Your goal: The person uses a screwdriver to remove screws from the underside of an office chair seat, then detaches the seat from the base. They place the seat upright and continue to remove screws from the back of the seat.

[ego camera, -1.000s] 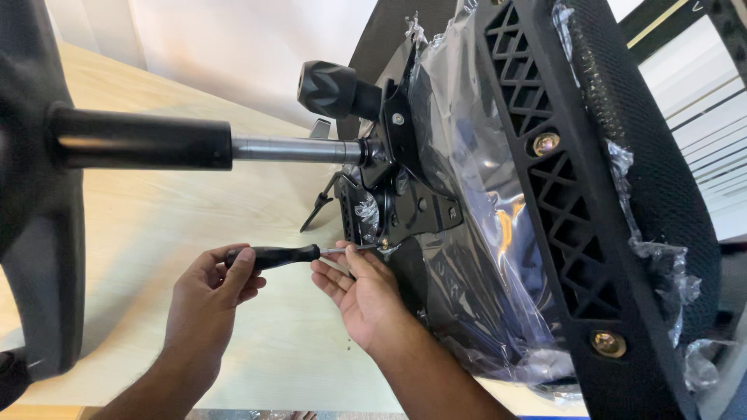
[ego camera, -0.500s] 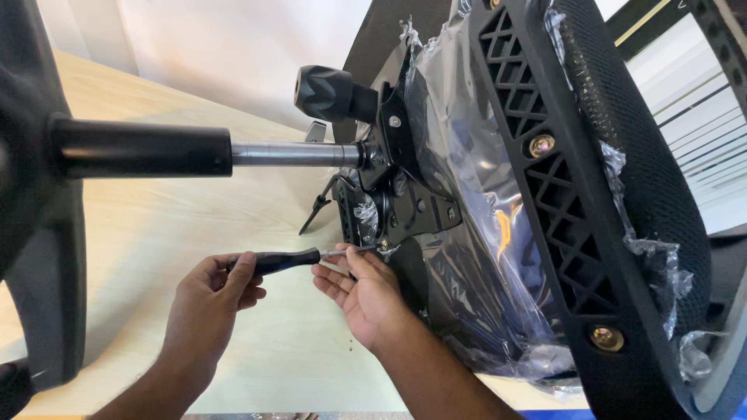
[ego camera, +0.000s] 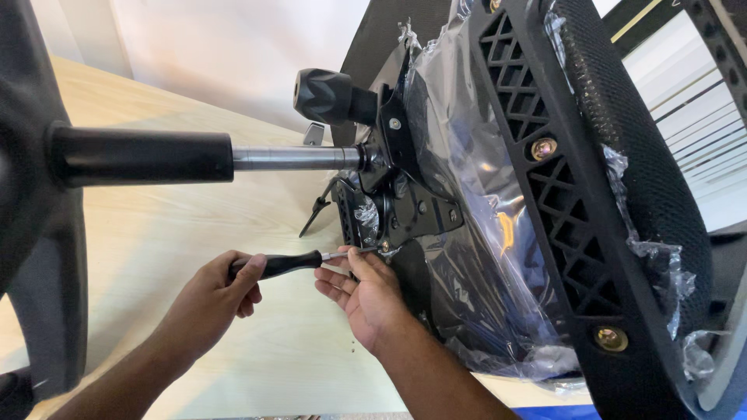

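On the pale wooden tabletop (ego camera: pixel 194 233) an office chair lay tipped on its side, its seat (ego camera: pixel 591 194) rising at the right. Near the front edge, the left hand (ego camera: pixel 214 299) had its fingers clenched around the black handle of a screwdriver (ego camera: pixel 292 264), which lay level with its metal shaft pointing right. The right hand (ego camera: pixel 369 299) was just beside it, palm up, its fingers loosely curled around the shaft near the tip, steadying it where it met the black metal mechanism plate (ego camera: pixel 401 206) under the seat. Clear plastic wrapping (ego camera: pixel 475 155), crumpled and shiny, covered the underside of the seat and hung torn along its black mesh rim. A gas cylinder (ego camera: pixel 210 155), black then silver, ran leftward from the plate toward the chair base (ego camera: pixel 35 233) at the left edge. A black knob (ego camera: pixel 323 95) stuck out above the cylinder.
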